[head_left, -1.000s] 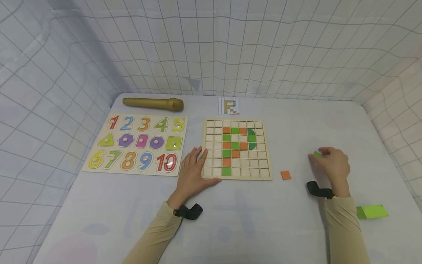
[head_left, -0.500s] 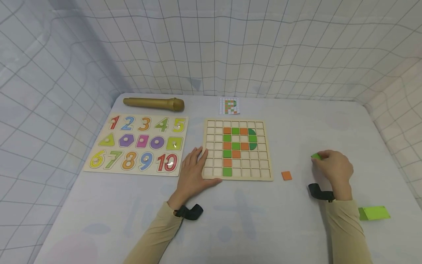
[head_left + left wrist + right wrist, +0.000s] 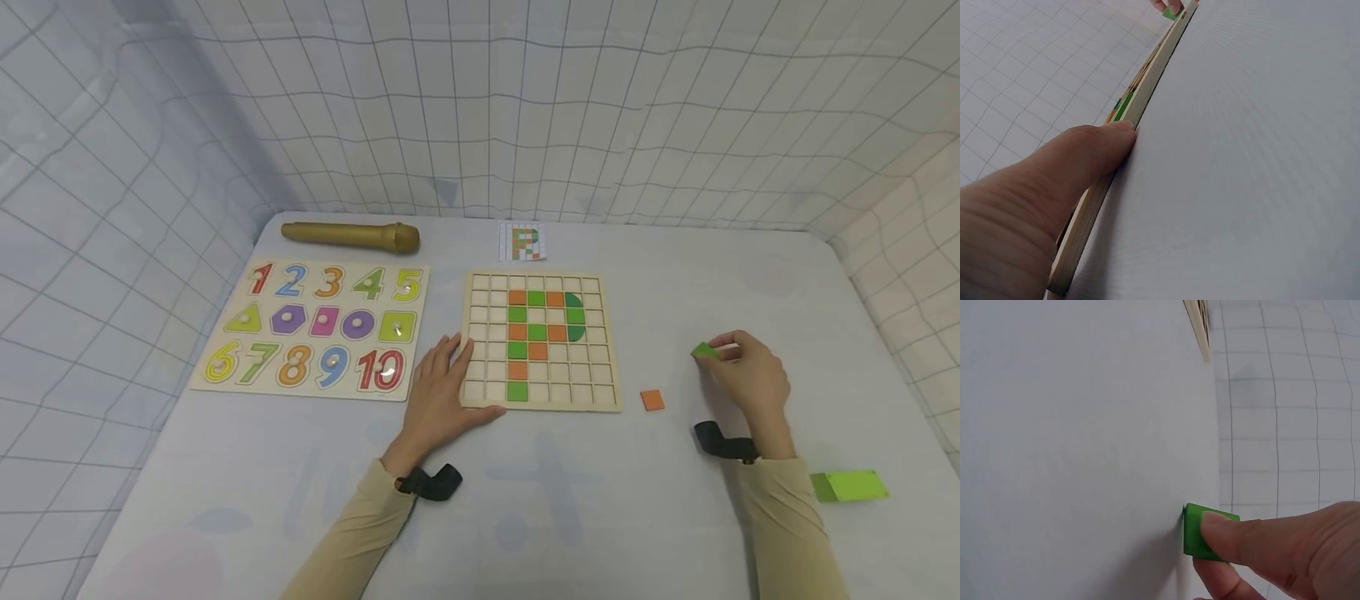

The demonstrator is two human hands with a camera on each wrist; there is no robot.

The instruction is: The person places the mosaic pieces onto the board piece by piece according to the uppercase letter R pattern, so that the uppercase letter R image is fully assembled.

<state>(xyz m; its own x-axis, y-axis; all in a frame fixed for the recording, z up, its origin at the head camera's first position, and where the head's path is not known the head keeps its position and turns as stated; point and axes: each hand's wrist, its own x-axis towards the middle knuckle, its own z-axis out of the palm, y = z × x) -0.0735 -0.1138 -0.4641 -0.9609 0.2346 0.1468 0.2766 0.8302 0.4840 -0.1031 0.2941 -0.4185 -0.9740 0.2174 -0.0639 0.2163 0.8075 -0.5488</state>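
My left hand (image 3: 435,400) rests at the near left corner of a wooden grid board (image 3: 613,367), fingers straight along its left side, the thumb against its near edge. Orange and green squares with two dark green rounded pieces form a P-like pattern in the grid, plus one orange square branching diagonally. My right hand (image 3: 750,375) pinches a green square tile (image 3: 703,350) between thumb and fingers, right of the board. In the right wrist view the thumb covers part of the tile (image 3: 1192,537). A loose orange square tile (image 3: 652,400) lies between the board and this hand.
Behind the board lies a small card (image 3: 522,242) printed with an R pattern. A number-and-shape peg puzzle (image 3: 347,287) is on the left, with a gold microphone (image 3: 352,237) behind it. A bright green block-like object (image 3: 858,485) sits beside the right sleeve.
The right hand shifts slightly right and nearer, then back left with the green tile, which now shows more beyond the fingertips. The left hand and board stay in place.
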